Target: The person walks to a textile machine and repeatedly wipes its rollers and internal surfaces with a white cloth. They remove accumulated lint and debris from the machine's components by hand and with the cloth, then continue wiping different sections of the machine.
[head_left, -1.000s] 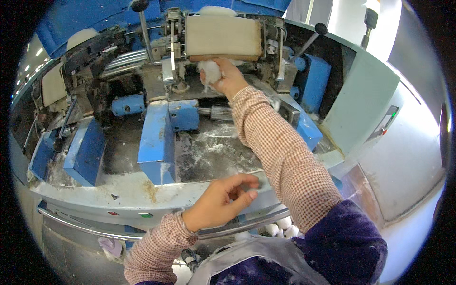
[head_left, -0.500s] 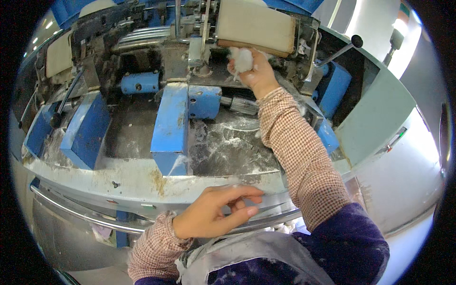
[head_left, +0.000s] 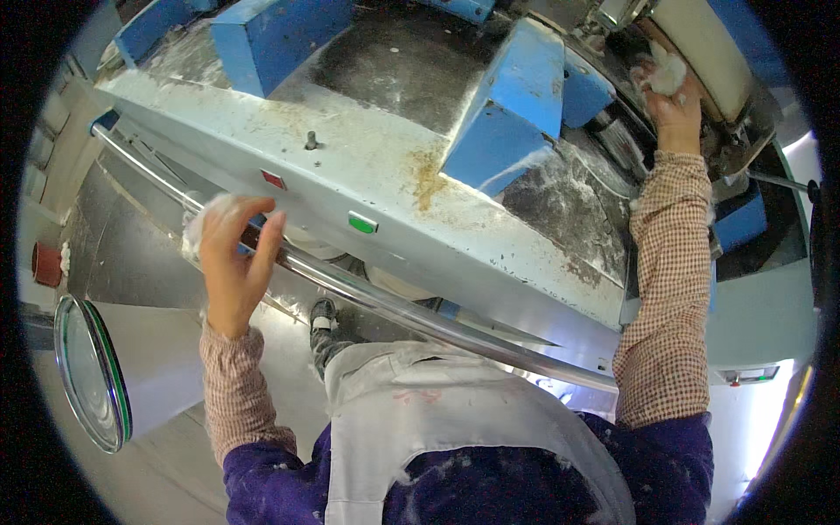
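Note:
My right hand [head_left: 678, 107] is reached far out to the upper right, its fingers curled around a wad of white cotton fluff [head_left: 668, 75]. It is just below a cream-coloured panel [head_left: 710, 54] of the machine. On the left, my left hand [head_left: 234, 271] is raised over the metal rail [head_left: 385, 303], thumb and fingers curved and apart. A white fluffy clump [head_left: 194, 234] shows behind its fingers; whether the hand touches it I cannot tell. Beside my right forearm lies a dark machine bed [head_left: 569, 203] dusted with white fibre.
Blue blocks [head_left: 512, 109] stand up from the machine, whose pale front ledge [head_left: 385, 153] carries a red button [head_left: 274, 178] and a green button [head_left: 362, 222]. At the lower left is a pale can with a metal rim [head_left: 87, 376]. Below the rail a shoe [head_left: 324, 313] is visible.
The view has swung down and left. My left hand has gone from in front of my body out to the left, over the rail. My right hand still holds the fluff near the cream panel.

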{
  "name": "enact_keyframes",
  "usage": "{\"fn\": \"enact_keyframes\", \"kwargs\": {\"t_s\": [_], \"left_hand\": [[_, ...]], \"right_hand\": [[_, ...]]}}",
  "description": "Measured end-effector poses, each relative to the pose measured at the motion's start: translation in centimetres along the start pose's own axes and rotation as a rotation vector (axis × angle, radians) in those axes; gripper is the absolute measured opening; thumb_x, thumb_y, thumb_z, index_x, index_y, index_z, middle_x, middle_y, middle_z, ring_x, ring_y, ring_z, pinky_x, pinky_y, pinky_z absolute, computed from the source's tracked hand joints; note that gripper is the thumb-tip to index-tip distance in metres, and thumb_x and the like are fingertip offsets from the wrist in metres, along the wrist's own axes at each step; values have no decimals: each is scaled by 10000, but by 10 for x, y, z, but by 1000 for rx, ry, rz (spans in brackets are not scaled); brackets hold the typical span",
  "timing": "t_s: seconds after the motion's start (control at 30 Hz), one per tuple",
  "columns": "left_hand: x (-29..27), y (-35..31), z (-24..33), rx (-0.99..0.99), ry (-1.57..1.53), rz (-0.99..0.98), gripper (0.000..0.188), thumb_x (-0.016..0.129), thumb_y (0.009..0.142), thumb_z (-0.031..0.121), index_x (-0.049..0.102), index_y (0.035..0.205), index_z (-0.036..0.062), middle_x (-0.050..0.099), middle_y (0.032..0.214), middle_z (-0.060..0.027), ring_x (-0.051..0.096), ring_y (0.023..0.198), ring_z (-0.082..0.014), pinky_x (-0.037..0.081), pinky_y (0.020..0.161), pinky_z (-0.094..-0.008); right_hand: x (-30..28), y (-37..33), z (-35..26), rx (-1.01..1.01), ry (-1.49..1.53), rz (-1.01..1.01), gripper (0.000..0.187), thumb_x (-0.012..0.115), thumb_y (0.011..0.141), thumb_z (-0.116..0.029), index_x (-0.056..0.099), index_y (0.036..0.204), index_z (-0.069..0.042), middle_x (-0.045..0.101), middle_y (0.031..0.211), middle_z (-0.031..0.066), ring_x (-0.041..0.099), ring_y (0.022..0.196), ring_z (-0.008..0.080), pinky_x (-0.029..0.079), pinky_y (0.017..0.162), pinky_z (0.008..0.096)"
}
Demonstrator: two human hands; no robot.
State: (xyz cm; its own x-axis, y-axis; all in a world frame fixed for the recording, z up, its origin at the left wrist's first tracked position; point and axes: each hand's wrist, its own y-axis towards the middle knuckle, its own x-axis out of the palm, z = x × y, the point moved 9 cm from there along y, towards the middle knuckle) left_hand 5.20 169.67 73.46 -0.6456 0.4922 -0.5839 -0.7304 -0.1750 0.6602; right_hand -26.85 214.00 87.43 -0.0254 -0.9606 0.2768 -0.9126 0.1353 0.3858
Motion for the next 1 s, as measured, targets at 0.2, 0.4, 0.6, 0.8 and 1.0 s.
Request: {"fn": "enact_keyframes", "kwargs": {"t_s": [0.2,0.4,0.6,0.8,1.0], "left_hand": [[15,9,-49,-414,-175,-82,187,620,888,170,699,878,0,684,768,-104,618,675,-169,462,642,-275],[16,23,-56,-294,-283,-161,258,578,929,181,659,819,-38,555,565,-25,504,436,-71,375,392,-231],[26,20,-71,-325,-237,-192,314,571,938,173,582,709,-42,511,528,-28,476,423,-72,367,396,-237],[30,17,-80,-337,-164,-181,355,553,948,187,541,668,-31,474,493,-31,465,420,-79,356,400,-246],[25,23,-63,-218,-158,-161,384,530,962,199,512,640,-10,444,473,-20,455,400,-74,352,387,-250]], "right_hand": [[14,-15,-2,8,-26,-141,333,451,939,-280,517,1158,-38,570,1127,138,554,899,280,483,755,467],[9,-17,22,177,392,-5,287,398,983,-295,523,1143,-91,584,1025,98,527,798,215,466,704,370],[15,-20,24,258,406,82,168,486,945,-239,558,1023,-108,588,881,63,491,668,186,447,590,348],[20,-37,19,302,518,203,147,474,949,-228,554,1017,-124,586,918,54,494,670,189,446,563,364],[9,-92,0,327,308,251,268,519,929,-213,507,1132,-38,578,1021,120,559,768,220,489,583,326]]}}
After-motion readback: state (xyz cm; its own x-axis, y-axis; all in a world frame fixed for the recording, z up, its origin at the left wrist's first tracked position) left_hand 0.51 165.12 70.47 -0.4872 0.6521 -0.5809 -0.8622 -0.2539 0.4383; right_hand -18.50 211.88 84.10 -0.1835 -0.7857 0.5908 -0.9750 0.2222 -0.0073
